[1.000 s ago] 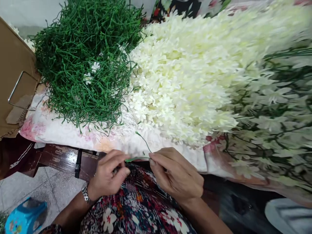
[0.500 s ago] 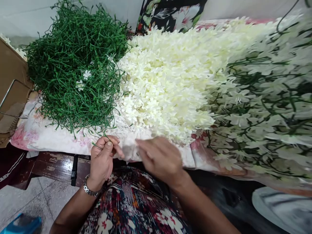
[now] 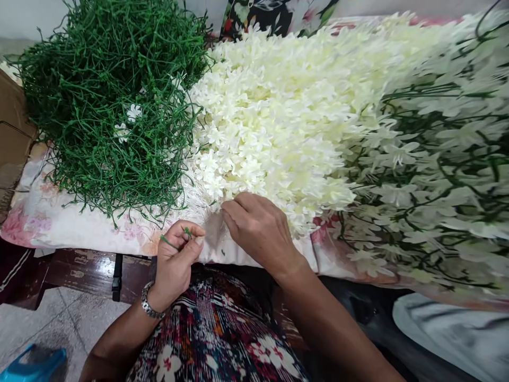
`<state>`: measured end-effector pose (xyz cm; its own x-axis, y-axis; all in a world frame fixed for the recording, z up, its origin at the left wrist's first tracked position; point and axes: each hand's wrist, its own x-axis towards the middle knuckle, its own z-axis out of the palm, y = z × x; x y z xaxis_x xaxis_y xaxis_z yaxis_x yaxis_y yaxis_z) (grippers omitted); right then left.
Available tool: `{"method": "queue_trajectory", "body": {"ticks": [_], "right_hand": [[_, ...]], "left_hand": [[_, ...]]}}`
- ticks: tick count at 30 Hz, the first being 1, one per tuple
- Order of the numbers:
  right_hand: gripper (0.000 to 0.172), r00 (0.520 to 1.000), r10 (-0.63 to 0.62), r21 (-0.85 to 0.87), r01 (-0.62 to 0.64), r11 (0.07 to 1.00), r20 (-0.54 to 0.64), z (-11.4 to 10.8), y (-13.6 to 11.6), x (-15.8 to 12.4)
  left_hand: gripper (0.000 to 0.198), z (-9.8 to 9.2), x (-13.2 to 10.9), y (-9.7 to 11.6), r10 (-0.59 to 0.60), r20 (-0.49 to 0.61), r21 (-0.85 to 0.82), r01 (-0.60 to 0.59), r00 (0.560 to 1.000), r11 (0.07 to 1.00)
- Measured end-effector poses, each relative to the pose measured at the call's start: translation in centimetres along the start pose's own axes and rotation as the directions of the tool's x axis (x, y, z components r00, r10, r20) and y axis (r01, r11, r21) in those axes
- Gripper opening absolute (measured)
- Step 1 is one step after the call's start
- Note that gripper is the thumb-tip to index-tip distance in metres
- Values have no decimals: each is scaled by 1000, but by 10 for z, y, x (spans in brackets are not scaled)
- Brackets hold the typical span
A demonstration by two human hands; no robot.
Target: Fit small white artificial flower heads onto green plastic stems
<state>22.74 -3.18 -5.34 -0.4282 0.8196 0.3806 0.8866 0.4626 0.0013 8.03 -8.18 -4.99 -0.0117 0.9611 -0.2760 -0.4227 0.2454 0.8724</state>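
- Floral cloth (image 3: 91, 228) is covering the surface in front of me, and a pale wall is showing behind; tiled floor (image 3: 63, 321) is lying below on my left.
- On the cloth, green stalks (image 3: 107, 101) are heaping up at left, white blossoms (image 3: 270, 127) are filling the middle, and leafy sprays (image 3: 429, 201) are crowding the right.
- Fine white strands (image 3: 194, 202) are lying at the front, between stalks and blossoms.
- My left hand (image 3: 177, 260) is pinching a thin green stem (image 3: 169, 243); its ends are poking out past my fingers, near the cloth's front edge.
- My right hand (image 3: 260, 228) is no longer meeting the left at the stem, as it was a second ago; now it is hanging at the front of the blossoms, just beside the strands.
- Its fingers are curling down, turned away from view, so I cannot tell whether they are pinching anything.
- As I am judging it, this change is leaving the stem to the left hand alone, while the right is working separately among the loose pieces.
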Motion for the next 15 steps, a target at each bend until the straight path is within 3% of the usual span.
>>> {"method": "queue_trajectory", "body": {"ticks": [4,7,12,15], "right_hand": [[10,994,44,188,-24,982,-99,0,3,-10],[7,981,151,418,-88,904,-122,-3,4,-20],[6,950,311,697,-217,683,-8,-13,1,-30],[4,923,351,841,-313,442,159,-17,-2,-33]], "left_hand": [[10,3,2,-3,3,13,20,-3,1000,1000],[10,7,3,-5,-23,31,16,23,999,1000],[11,14,2,-9,-37,-15,36,37,999,999],[18,16,2,-9,-3,-3,81,3,1000,997]]}}
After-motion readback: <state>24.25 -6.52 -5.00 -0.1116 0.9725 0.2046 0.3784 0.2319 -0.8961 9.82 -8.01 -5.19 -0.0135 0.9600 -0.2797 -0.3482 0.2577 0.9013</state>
